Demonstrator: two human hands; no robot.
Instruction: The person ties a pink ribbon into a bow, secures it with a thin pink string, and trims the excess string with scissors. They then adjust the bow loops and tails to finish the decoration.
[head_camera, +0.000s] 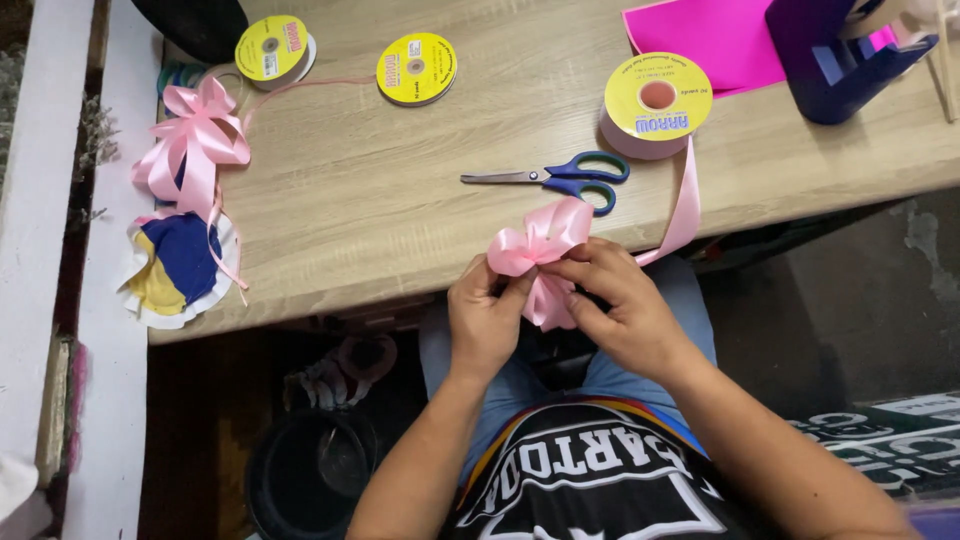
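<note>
Left hand: my left hand (487, 318) was closed, fingers pinching the middle of the pink ribbon bow (540, 255) from the left side, just past the near edge of the wooden table (400, 210).
Right hand: my right hand (620, 305) was closed too, thumb and fingers gripping the same bow from the right, touching its gathered centre.
Bow: it sat between my two hands, above my lap, with loops puffed up toward the far side and more loops hanging down near me.
Ribbon tail: a wide pink ribbon strip (684, 205) ran from the bow up and right over the table edge to the large spool (655, 105).
Large spool: it lay flat at the far right of the table, yellow label up, pale pink ribbon wound round it.
Scissors: blue-handled scissors (560, 178) lay closed on the table, just beyond the bow, blades pointing left.
Small spools: two smaller yellow-labelled spools lay far left, one (415, 68) near the middle and one (274, 50) further left.
Finished bow: another pink bow (195, 140) rested at the left edge of the table, a thin pink ribbon trailing from it.
Paper plate: a plate with blue and yellow colouring (175, 268) lay below that bow, hanging over the table's left corner.
Pink sheet: a bright pink sheet (710, 40) lay far right, beside a dark blue holder (835, 65).
</note>
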